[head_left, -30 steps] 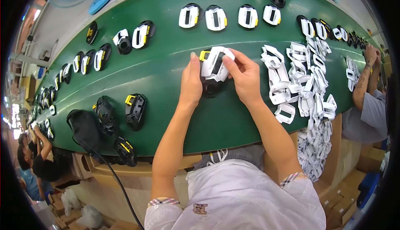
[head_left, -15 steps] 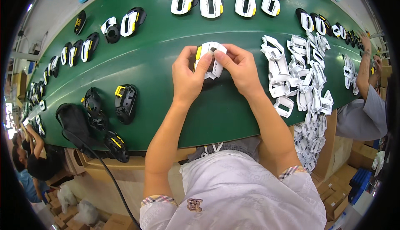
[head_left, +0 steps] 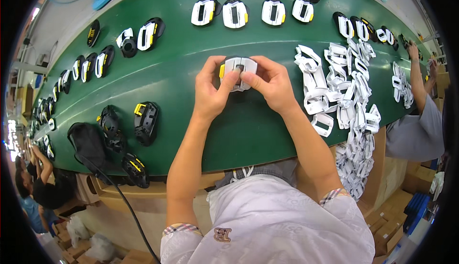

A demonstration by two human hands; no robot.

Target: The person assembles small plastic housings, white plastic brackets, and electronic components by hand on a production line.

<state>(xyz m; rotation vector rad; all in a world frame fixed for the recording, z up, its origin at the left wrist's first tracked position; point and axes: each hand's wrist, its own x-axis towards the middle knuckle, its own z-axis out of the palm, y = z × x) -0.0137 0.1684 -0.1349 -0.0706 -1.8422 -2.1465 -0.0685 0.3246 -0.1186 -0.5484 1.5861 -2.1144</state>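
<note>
White plastic housing (head_left: 237,71) was gripped between left hand (head_left: 212,91) and right hand (head_left: 271,83), fingers closed, above green counter (head_left: 181,73).

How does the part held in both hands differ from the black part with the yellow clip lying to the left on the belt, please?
The held part shows a white frame on its face; the black part shows no white. The held part is gripped by the left hand and the right hand; the black part lies untouched on the green belt. Both have yellow accents.
</note>
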